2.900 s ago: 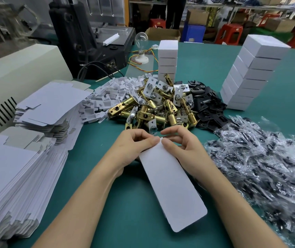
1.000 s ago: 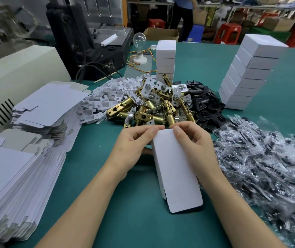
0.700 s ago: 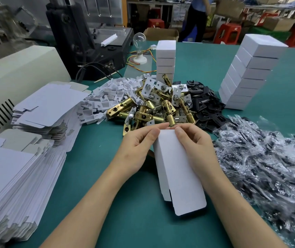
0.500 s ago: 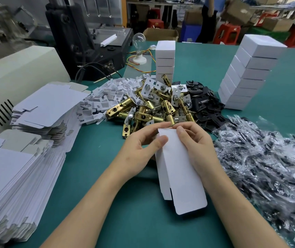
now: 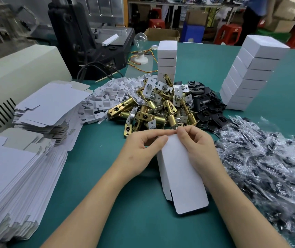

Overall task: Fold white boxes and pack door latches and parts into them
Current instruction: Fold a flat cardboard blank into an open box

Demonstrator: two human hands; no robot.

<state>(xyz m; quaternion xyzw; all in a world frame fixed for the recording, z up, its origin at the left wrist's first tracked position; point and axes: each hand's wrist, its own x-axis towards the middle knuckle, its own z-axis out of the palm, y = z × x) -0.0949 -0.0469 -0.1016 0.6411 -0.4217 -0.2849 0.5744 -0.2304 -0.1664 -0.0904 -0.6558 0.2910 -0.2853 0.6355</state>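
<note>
1. At the centre of the frame, the far end of the half-formed white box [image 5: 182, 176] is pinched between the curled fingertips [image 5: 163, 139] of the left hand [image 5: 139, 153] and those of the right hand [image 5: 198, 149]. An end flap is probably being tucked there, but it is hidden.
2. The box has been raised into a sleeve. Its near flap is open, so nothing is judged to be packed in it yet.
3. Its long axis runs from the centre down toward the lower right, with the rounded flap pointed at the bottom edge.
4. Just above the hands, brass door latches [image 5: 154, 108] are heaped, with white inserts [image 5: 111, 93] to their left, black plates [image 5: 205, 101] to their right, and bagged parts [image 5: 268, 167] at the right edge.
5. Closed boxes are stacked at upper centre [image 5: 167, 58] and upper right [image 5: 250, 72] and are taken as finished. Many flat blanks [image 5: 9, 176] are piled at the left, so much folding is left.
</note>
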